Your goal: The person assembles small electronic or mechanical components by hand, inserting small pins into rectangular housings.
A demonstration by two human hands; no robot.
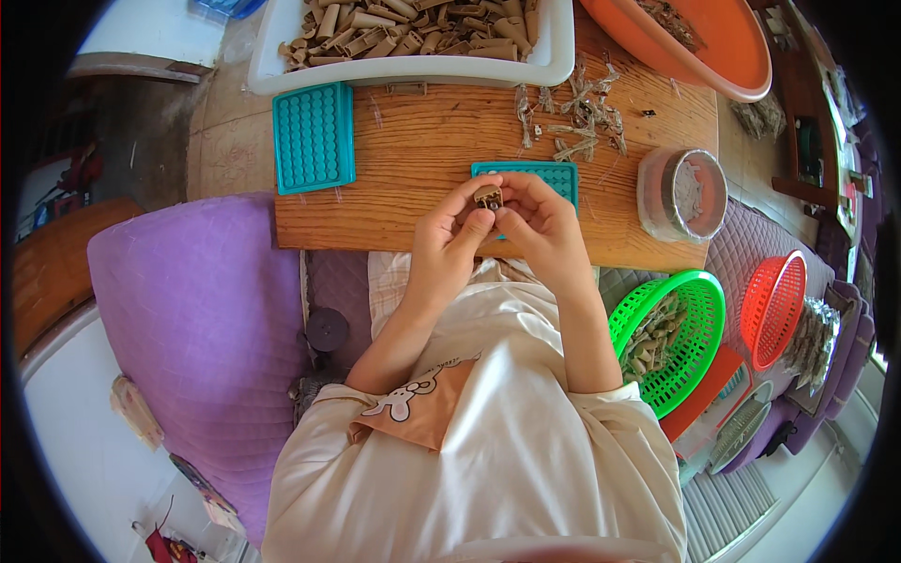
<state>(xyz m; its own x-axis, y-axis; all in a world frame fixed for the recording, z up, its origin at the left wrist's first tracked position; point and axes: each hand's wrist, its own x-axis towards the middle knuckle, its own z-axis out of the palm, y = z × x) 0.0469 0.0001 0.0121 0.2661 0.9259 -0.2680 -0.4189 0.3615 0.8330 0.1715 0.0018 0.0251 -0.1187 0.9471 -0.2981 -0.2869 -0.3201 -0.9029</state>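
Observation:
My left hand point(439, 246) and my right hand point(544, 233) meet above the near edge of the wooden table point(422, 141). Between their fingertips is a small brown plastic casing point(488, 195), with something dark and metallic showing at its open end. Both thumbs press on its near side, and the fingers curl round behind it. Partly hidden under my hands lies a teal tray point(563, 178). Another teal tray point(314, 139), with rows of round cups, rests at the table's left edge. Past my right hand, a loose heap of wired small parts point(593, 114) is spread on the wood.
A white bin point(413, 73) full of brown casings stands at the far side. An orange basin point(737, 70) is at the far right, above a clear round tub point(657, 192). Right of my lap are a green basket point(710, 310) and a red basket point(774, 310).

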